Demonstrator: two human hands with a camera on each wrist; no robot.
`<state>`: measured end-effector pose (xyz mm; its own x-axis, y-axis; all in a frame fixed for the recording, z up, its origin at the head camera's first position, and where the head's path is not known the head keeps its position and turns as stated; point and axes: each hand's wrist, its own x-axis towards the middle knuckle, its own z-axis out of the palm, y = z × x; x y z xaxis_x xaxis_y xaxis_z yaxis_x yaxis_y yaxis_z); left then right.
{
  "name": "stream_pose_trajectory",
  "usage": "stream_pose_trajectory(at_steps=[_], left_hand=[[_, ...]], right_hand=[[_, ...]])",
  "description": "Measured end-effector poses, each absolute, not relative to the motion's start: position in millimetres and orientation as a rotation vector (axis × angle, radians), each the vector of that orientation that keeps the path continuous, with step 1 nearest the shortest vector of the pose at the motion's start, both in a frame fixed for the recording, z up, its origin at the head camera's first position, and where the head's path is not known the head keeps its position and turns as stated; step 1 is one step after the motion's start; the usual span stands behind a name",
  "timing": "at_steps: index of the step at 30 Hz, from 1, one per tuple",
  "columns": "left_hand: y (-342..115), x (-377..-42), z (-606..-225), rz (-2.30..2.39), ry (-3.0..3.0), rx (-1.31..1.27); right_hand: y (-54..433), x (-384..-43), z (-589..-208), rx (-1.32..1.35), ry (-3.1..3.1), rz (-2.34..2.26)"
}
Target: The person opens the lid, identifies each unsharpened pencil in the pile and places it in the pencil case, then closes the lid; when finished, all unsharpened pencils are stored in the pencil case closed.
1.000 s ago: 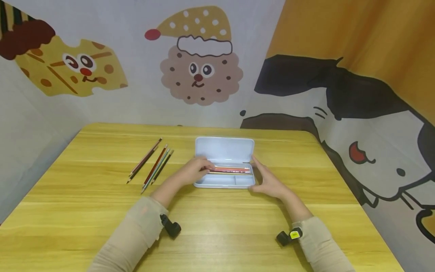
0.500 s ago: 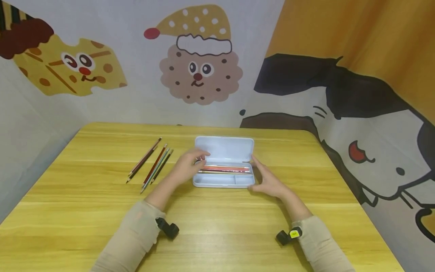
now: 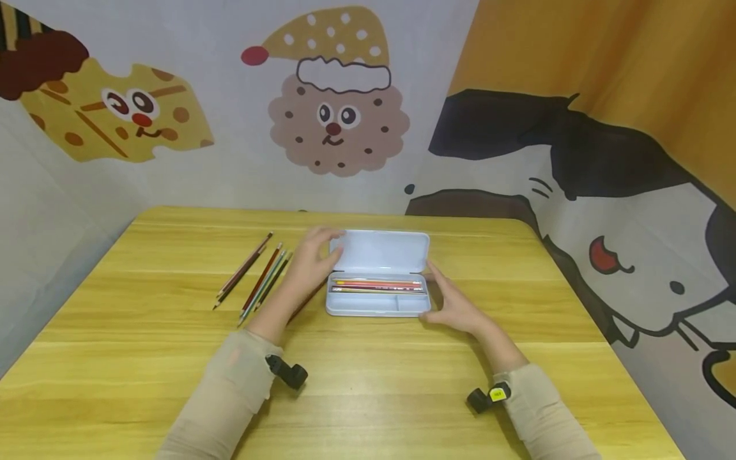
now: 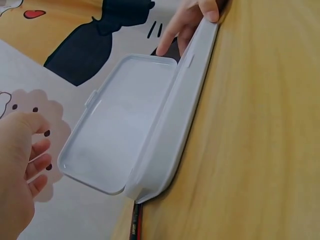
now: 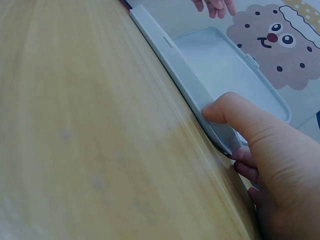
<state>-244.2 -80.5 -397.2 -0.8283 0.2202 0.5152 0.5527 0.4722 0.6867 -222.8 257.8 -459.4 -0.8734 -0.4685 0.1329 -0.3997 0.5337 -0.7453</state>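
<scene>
A white pencil case [image 3: 363,306] lies with its lid [image 3: 381,251] raised, and several pencils [image 3: 376,285] rest lengthwise in its rear compartment. My left hand [image 3: 310,262] hovers by the lid's left side, fingers loosely bent and holding nothing; the left wrist view shows a gap between this hand [image 4: 17,170] and the lid. My right hand [image 3: 454,306] holds the case's right end. In the right wrist view, its thumb [image 5: 220,112] presses the front wall, with fingers round the end. A dark red pencil [image 4: 135,222] lies beside the case's left end, partly hidden by my left arm in the head view.
Several loose pencils [image 3: 253,275] lie on the wooden table [image 3: 368,383] to the left of the case. A small divided compartment [image 3: 413,303] is at the case's front right. A cartoon-printed curtain [image 3: 339,191] hangs behind the table's far edge.
My left hand has left the pencils in the case, moving up and left to beside the lid. A dark red pencil now shows left of the case. My right hand stays put.
</scene>
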Motion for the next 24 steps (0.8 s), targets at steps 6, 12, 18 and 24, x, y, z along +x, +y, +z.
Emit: stream_pose_trajectory(at_steps=[6,12,18,24], left_hand=[[-79.4,-253.2,-391.5,-1.298,-2.362,-0.626],[-80.0,-263.5,-389.9,-1.337,-2.457,-0.628],[-79.6,-268.8,-392.0,-1.361,-2.564,-0.613],[-76.7,-263.8,-393.2,-1.395,-2.587,-0.637]], right_hand=[[256.0,-221.1,-456.5,-0.746,2.662,-1.292],[245.9,-207.6,-432.4,-0.737,2.634,-1.301],[246.0,-209.7,-435.5,-0.728,2.650,-1.286],[257.0,-223.0,-459.1,-0.718,2.680,-1.267]])
